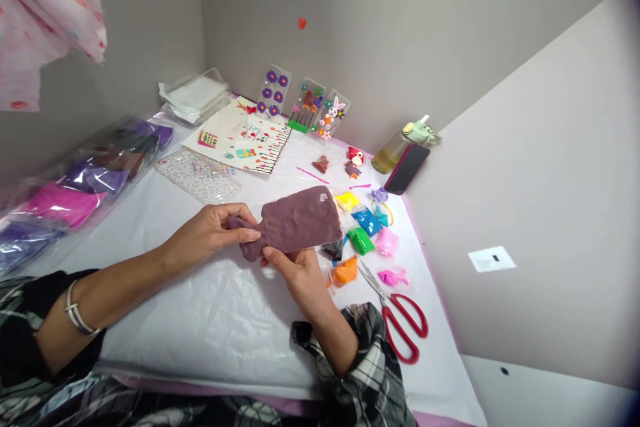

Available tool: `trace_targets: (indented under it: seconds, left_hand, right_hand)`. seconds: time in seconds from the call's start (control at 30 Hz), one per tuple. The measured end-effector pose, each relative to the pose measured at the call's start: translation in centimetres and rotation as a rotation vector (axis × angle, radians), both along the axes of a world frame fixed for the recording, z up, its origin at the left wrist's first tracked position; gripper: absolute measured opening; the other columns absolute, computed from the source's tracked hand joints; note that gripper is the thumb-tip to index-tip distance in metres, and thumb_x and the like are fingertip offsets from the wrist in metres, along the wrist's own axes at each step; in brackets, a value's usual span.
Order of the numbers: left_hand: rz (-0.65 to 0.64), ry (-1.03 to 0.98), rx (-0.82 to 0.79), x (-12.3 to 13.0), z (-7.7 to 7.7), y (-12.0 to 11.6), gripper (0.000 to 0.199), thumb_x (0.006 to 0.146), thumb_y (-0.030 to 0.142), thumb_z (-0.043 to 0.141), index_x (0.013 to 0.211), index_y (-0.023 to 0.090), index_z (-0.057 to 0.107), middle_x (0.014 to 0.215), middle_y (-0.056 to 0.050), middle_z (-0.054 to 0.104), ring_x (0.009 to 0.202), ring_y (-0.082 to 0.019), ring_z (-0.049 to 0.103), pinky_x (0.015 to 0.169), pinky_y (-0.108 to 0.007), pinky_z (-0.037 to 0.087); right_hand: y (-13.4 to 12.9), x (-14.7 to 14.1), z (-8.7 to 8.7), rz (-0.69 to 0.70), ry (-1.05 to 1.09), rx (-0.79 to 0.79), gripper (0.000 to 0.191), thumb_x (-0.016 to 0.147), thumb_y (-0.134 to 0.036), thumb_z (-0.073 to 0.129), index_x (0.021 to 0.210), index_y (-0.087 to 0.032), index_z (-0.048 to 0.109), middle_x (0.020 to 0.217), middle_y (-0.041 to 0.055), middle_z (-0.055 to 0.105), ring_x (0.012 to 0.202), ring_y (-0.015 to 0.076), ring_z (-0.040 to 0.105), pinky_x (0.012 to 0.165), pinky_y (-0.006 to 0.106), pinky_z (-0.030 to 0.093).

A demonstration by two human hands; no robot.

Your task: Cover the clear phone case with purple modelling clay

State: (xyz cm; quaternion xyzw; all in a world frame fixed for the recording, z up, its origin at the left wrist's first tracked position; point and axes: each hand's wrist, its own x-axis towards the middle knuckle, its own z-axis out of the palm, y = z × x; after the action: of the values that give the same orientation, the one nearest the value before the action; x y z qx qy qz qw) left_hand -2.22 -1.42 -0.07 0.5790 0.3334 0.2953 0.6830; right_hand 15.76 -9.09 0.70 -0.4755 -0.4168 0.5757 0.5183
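A phone case covered with a brownish-purple layer of clay is held above the table, its small cutout at the upper right. My left hand pinches the loose clay flap hanging past the case's left end. From below, my right hand grips the lower edge, thumb in front and the other fingers mostly hidden behind. The clay surface looks bumpy, and a lump of it droops below my left fingers. Just right of the case lie small clay packets, among them a yellow packet, a blue packet and a green packet.
Red-handled scissors lie right of my right forearm. A phone leans on a bottle at the back right. Decorated clear cases stand against the wall, behind a sticker sheet. Bagged clay lies along the left.
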Motion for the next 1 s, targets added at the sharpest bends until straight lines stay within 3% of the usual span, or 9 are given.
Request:
trace_targets:
  seconds: [0.23,0.47,0.63,0.8,1.0]
  left_hand:
    - [0.005,-0.008,0.028,0.03,0.29,0.12,0.012,0.087,0.032,0.074,0.081,0.022,0.073,0.072,0.001,0.079,0.067,-0.015,0.071,0.067,-0.023,0.053]
    - [-0.06,-0.034,-0.088,0.27,0.6,0.33,0.016,0.079,0.034,0.082,0.088,0.024,0.073,0.073,0.002,0.08,0.067,-0.017,0.073,0.068,-0.025,0.055]
    - [-0.027,0.063,-0.028,0.3,0.17,0.22,0.025,0.073,0.034,0.087,0.083,0.022,0.068,0.073,0.004,0.076,0.064,-0.017,0.07,0.063,-0.025,0.052]
    - [-0.061,0.064,-0.06,0.31,0.45,-0.07,0.017,0.079,0.034,0.08,0.085,0.019,0.072,0.076,0.0,0.078,0.069,-0.017,0.071,0.067,-0.025,0.054]
    - [-0.028,0.028,-0.047,0.32,0.77,-0.1,0.014,0.083,0.029,0.077,0.074,0.021,0.07,0.068,0.005,0.075,0.065,-0.012,0.068,0.065,-0.019,0.051]
  right_hand:
    - [-0.03,0.16,0.05,0.007,-0.049,0.014,0.015,0.078,-0.035,0.076,0.079,-0.021,0.07,0.073,0.0006,0.066,0.067,0.0179,0.057,0.067,0.029,0.049]
    - [-0.06,0.14,0.3,0.01,-0.047,-0.012,0.018,0.077,-0.036,0.076,0.087,-0.021,0.073,0.075,0.0017,0.069,0.068,0.0191,0.059,0.068,0.03,0.05]
    - [-0.17,-0.19,0.1,0.051,-0.029,0.0,0.018,0.078,-0.035,0.076,0.088,-0.021,0.073,0.08,0.0021,0.07,0.07,0.0188,0.059,0.068,0.03,0.049]
    - [-0.07,-0.21,-0.12,0.07,-0.053,0.005,0.022,0.078,-0.038,0.076,0.092,-0.021,0.071,0.084,0.0031,0.069,0.072,0.0194,0.058,0.07,0.031,0.05]
    - [0.05,0.06,-0.23,0.09,-0.114,0.02,0.022,0.079,-0.041,0.073,0.087,-0.021,0.067,0.081,0.0027,0.065,0.072,0.0191,0.057,0.072,0.032,0.051]
